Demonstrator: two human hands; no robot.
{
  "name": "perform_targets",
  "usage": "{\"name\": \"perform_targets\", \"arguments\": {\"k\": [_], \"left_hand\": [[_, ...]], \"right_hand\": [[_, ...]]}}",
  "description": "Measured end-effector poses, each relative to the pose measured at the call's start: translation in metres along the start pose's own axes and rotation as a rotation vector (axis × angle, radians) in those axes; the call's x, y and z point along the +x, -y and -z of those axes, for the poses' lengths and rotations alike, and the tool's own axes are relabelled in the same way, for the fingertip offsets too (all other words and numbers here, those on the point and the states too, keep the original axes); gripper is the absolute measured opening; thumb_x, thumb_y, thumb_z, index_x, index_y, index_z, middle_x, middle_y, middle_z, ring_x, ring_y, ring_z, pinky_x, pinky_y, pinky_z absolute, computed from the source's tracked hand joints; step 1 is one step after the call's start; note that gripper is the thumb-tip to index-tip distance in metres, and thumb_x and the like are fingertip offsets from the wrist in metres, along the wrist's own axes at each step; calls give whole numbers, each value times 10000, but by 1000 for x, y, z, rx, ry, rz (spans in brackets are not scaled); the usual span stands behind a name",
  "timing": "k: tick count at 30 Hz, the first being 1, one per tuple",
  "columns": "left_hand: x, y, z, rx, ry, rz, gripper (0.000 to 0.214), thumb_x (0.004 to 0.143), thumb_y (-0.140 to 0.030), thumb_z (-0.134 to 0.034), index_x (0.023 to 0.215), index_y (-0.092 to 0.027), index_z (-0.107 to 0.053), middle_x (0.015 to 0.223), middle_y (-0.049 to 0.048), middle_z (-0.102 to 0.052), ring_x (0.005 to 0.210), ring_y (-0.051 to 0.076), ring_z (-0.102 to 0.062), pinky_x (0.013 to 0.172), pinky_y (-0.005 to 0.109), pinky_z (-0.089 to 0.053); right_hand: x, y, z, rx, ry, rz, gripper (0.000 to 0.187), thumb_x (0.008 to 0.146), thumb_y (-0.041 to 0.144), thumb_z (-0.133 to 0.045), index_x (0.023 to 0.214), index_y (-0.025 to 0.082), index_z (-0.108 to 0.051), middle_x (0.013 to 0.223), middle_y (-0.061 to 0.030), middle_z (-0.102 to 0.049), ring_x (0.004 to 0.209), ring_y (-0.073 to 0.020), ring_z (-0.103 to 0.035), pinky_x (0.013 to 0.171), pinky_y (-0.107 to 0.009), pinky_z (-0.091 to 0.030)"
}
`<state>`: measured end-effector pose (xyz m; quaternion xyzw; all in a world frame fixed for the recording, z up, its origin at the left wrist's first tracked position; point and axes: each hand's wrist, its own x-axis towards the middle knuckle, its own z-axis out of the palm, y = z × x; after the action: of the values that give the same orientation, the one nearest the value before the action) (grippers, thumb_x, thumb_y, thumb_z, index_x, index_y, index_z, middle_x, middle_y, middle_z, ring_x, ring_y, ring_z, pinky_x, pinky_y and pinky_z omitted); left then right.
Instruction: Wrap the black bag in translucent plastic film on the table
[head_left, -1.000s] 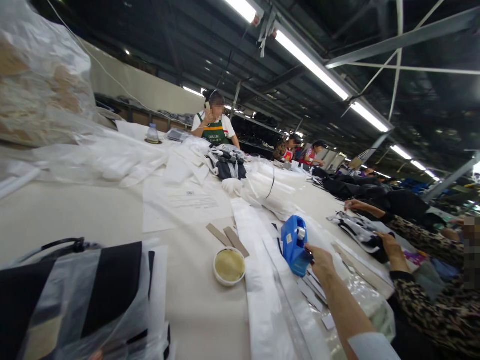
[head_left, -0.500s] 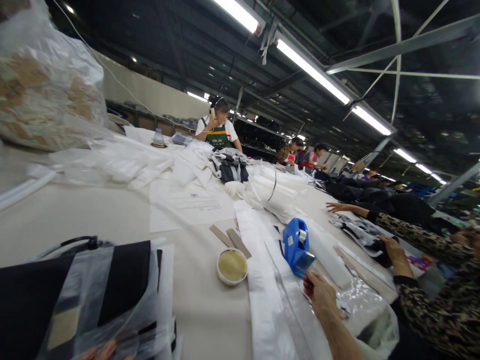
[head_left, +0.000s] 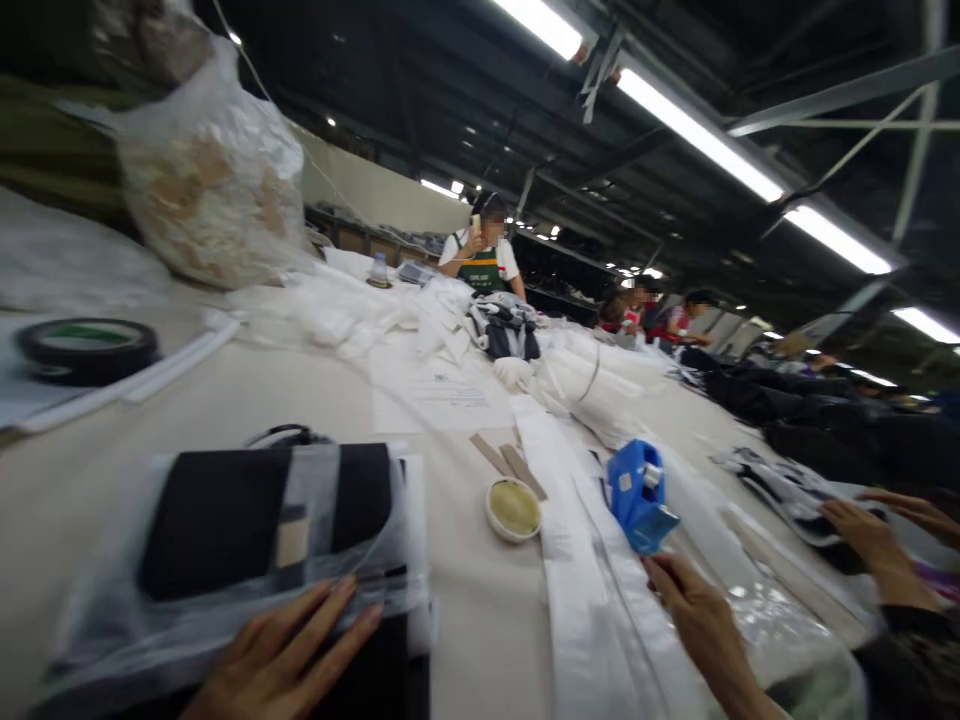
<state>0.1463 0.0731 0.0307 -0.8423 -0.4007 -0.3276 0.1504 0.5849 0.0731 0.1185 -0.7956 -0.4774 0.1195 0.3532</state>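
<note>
Bagged black garment (head_left: 255, 515) lies at the near-left of the desk (head_left: 465, 610). Left hand (head_left: 289, 655) rests flat on it, fingers (head_left: 334, 605) spread, gripping nothing. Likely soft, light, with a slippery film: pin with the palm, lift by the folded edge. Right hand (head_left: 694, 610) sits just short of the blue tape dispenser (head_left: 636, 492), grip unclear. 1 s ago it touched the dispenser, and the left hand was out of view.
</note>
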Motion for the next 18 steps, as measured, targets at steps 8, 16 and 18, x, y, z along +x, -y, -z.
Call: {"name": "perform_targets", "arguments": {"k": [8,16,18], "left_hand": [[27,-10,28,134,39,-83,407,929,-167,-261,1191,-312,-538,1135,43,-596,1047,190,-500,790,290,-434],[18,-13,22,83,42,-55,368,920,-185,-342,1246,-280,-485,1174,68,-560,1079,210,-480,837,321,-421],[16,-13,20,73,58,-48,356,915,-199,-375,1246,-270,-483,1189,77,-550,1089,216,-474,848,329,-415]], "right_hand": [[-74,140,-67,149,754,395,333,802,511,-466,780,212,-612,634,7,-551,615,-141,-530,560,-214,-426],[-99,181,-132,77,972,462,343,811,466,-431,629,180,-484,564,38,-402,556,-109,-371,515,-236,-287],[-98,180,-140,-44,910,499,332,811,440,-417,600,187,-457,537,38,-399,535,-110,-359,511,-248,-253]]}}
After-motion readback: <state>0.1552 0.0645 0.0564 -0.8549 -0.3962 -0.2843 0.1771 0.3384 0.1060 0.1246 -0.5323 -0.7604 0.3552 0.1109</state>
